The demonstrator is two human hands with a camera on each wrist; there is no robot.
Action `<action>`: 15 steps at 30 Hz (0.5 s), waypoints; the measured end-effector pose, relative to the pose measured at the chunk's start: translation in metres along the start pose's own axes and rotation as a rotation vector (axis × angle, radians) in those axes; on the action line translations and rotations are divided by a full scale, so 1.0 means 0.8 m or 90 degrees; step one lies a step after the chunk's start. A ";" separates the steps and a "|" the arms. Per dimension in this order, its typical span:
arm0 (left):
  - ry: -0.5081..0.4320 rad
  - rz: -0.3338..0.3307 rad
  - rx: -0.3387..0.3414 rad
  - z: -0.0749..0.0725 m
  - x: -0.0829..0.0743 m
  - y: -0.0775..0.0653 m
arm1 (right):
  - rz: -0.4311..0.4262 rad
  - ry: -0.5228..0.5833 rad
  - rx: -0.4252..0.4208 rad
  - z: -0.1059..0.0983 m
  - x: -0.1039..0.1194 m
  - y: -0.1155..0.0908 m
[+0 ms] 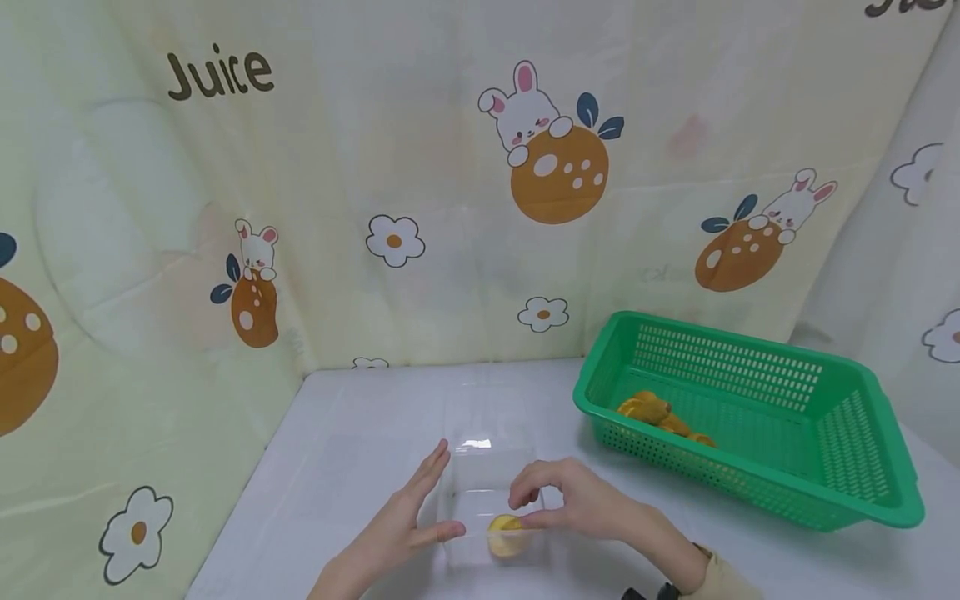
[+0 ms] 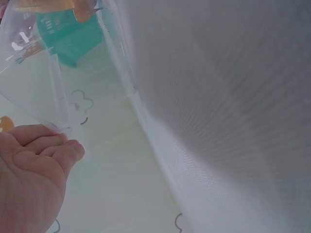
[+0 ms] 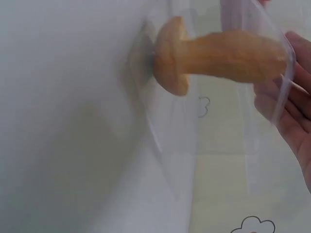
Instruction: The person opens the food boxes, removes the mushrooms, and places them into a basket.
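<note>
A clear plastic box (image 1: 472,554) stands on the white table, with a mushroom (image 1: 506,540) upright inside at its near right, cap down and pale stem up. The whole mushroom (image 3: 223,56) shows through the box wall in the right wrist view. My right hand (image 1: 573,500) is over the box's right side, fingers curled, thumb and fingertips at the stem's top end; its grip is partly hidden. At the box's left side my left hand (image 1: 408,517) stands with fingers extended. In the left wrist view, the left hand (image 2: 36,170) has its fingertips at the box's edge.
A green perforated basket (image 1: 738,483) sits at the right rear of the table, with brownish-yellow pieces (image 1: 647,408) inside at its left. Behind the table hangs a printed curtain (image 1: 450,167). A clear flap (image 1: 487,417) extends behind the box.
</note>
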State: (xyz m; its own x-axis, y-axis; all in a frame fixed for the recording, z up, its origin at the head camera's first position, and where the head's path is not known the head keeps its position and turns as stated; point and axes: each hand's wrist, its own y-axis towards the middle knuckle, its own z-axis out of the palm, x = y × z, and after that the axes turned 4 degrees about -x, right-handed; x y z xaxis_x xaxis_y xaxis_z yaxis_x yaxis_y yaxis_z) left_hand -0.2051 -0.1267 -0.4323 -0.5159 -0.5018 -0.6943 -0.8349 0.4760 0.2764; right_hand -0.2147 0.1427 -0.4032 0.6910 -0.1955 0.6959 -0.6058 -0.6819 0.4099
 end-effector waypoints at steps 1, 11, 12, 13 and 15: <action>0.002 0.001 0.001 0.000 0.000 0.000 | 0.001 0.002 0.018 -0.002 -0.003 0.001; 0.003 -0.019 0.012 0.000 -0.002 0.000 | 0.021 -0.093 0.056 -0.002 -0.008 0.012; 0.002 -0.019 0.012 0.000 -0.002 0.001 | 0.024 -0.101 0.056 -0.001 -0.008 0.013; 0.002 -0.019 0.013 0.000 -0.002 0.000 | 0.029 -0.107 0.057 -0.001 -0.007 0.014; 0.002 -0.019 0.012 0.000 -0.001 0.001 | 0.042 -0.117 0.059 0.000 -0.006 0.015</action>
State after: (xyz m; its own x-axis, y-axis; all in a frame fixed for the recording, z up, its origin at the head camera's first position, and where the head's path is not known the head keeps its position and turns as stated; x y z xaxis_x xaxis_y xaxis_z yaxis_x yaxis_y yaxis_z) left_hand -0.2051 -0.1258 -0.4319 -0.4909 -0.5183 -0.7003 -0.8464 0.4742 0.2423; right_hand -0.2254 0.1354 -0.4013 0.7163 -0.3610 0.5971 -0.6192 -0.7234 0.3054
